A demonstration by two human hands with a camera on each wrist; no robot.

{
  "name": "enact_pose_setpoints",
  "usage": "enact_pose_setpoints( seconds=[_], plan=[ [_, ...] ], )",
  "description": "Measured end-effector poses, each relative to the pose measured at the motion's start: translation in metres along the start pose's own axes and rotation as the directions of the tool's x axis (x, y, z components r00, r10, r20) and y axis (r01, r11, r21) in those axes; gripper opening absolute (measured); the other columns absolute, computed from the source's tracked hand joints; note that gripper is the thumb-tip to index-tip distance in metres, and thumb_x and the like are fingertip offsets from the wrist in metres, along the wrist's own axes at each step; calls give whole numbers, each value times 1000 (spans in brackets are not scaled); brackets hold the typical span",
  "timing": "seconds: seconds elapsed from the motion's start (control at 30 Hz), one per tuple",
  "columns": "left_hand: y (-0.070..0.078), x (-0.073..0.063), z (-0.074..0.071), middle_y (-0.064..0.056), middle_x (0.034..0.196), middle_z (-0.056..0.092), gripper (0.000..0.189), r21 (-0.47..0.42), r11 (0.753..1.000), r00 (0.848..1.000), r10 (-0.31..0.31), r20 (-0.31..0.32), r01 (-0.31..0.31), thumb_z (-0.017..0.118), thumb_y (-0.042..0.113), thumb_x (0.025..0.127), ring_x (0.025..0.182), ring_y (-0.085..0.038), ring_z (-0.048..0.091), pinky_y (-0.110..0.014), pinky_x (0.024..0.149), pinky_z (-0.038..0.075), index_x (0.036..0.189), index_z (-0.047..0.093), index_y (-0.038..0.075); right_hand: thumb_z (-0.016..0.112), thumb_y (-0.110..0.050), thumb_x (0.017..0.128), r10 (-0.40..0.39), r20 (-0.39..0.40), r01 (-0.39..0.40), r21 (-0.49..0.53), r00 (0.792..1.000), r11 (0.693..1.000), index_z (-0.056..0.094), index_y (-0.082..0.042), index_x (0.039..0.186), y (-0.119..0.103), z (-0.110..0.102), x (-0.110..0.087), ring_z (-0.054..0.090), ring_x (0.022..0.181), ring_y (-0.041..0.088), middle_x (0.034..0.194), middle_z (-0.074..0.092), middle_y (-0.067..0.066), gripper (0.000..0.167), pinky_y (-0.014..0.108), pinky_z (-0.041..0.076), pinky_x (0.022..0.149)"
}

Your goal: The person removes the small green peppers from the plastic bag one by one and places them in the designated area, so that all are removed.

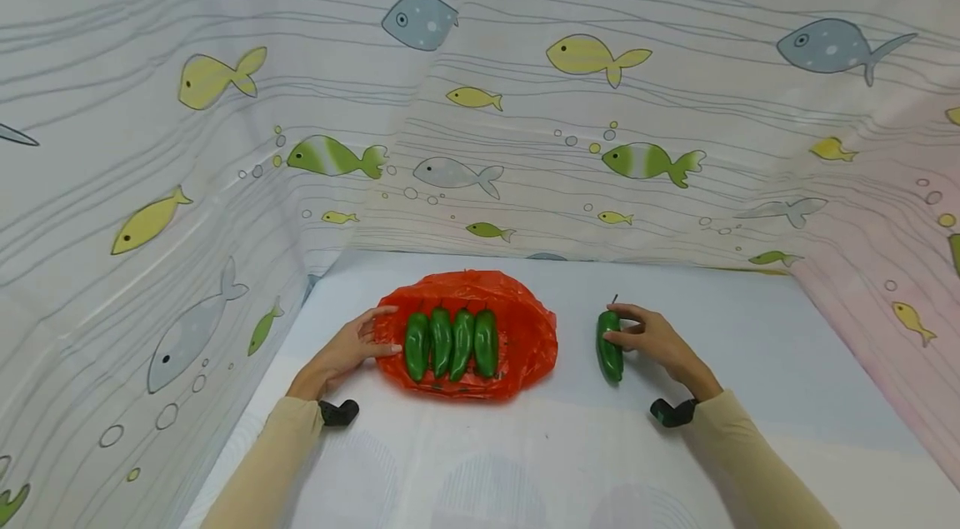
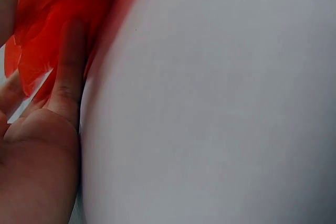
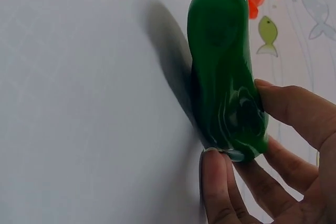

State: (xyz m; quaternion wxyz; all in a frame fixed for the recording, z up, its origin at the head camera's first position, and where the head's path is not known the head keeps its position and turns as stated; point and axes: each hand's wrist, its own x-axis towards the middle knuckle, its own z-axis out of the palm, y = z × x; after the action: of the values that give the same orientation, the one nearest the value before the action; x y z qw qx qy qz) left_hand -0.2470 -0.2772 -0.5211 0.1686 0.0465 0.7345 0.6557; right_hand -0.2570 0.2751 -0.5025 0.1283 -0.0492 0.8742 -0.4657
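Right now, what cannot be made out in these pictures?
Head view: red plastic bag, partly covered by four green chili peppers.
Left wrist view: left hand, partly beyond the left edge.
Right wrist view: far side of the held pepper, behind its body; most of the bag, beyond the top edge.

We lose the near edge of the table (image 1: 570,462) below the head view, where the left sleeve (image 1: 277,446) and right sleeve (image 1: 750,446) are cut off too. Toward the table's far edge, dark marks on the red bag (image 1: 536,346) lie partly under four green peppers (image 1: 442,343), too small for us to read. In the left wrist view the left hand (image 1: 348,350) and the bag are cropped, and we cannot identify a dark patch at the top. The right hand (image 1: 660,337) covers part of the single green pepper (image 1: 611,358); its own wrist view crops hand and bag, and hides the pepper's stem from us.
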Motion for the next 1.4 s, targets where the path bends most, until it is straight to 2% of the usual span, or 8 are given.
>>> enact_pose_setpoints(
  seconds=[0.13,0.27,0.4,0.6,0.73,0.93,1.23,1.4],
  plan=[
    [-2,1,4,-18,154,45,80,-4,1000,1000,-10,0,10,84,6,86,134,-29,51,-31,100,52,154,42,14,78,-42,92,4,-18,-5,-34,1000,999,51,-13,150,3,-2,-5,59,121,35,141,57,16,71,40,52,85],
    [-4,2,6,-17,154,45,80,-4,1000,1000,-11,-2,11,84,6,86,134,-29,50,-31,99,52,154,42,15,76,-44,93,-40,-82,31,-116,996,993,54,-11,148,3,-5,-10,61,116,34,140,59,16,67,42,54,83],
    [-5,3,7,-17,155,44,80,2,1000,1000,1,7,-1,83,7,87,134,-29,50,-31,100,52,154,41,14,71,-46,97,-109,-179,73,-198,978,978,56,-11,145,0,-8,-15,62,113,34,139,61,16,61,44,53,81],
    [-2,1,7,-17,154,45,79,2,1000,1000,-1,5,1,83,7,87,133,-29,52,-31,99,52,154,42,14,67,-46,99,-182,-235,127,-230,955,965,59,-13,142,-9,-9,-16,63,110,34,136,63,17,54,47,51,82],
    [-2,0,7,-18,153,45,79,6,1000,1000,11,2,-11,82,6,87,131,-28,53,-31,98,53,154,41,13,69,-43,99,-186,-236,138,-208,954,968,60,-13,142,-15,-7,-17,63,109,35,136,63,17,53,52,52,86],
    [-2,-1,6,-20,154,43,80,25,1000,1000,15,8,-15,82,7,88,132,-30,51,-30,97,52,155,39,12,70,-44,98,-172,-202,142,-156,964,978,59,-15,142,-25,-3,-17,63,112,34,136,63,15,54,55,52,93],
    [7,1,8,-23,144,53,75,127,990,996,64,-69,-55,83,7,87,120,-32,59,-30,92,55,152,45,11,72,-36,98,-235,-174,216,-123,956,969,64,-16,136,-43,10,-13,64,109,27,132,66,12,44,50,54,94],
    [10,1,8,-23,143,54,75,162,985,995,74,-74,-61,83,6,86,120,-33,59,-30,92,55,151,47,13,74,-36,97,-248,-146,234,-104,958,967,66,-18,132,-51,17,-12,66,103,25,129,67,12,40,43,56,89]
  ],
)
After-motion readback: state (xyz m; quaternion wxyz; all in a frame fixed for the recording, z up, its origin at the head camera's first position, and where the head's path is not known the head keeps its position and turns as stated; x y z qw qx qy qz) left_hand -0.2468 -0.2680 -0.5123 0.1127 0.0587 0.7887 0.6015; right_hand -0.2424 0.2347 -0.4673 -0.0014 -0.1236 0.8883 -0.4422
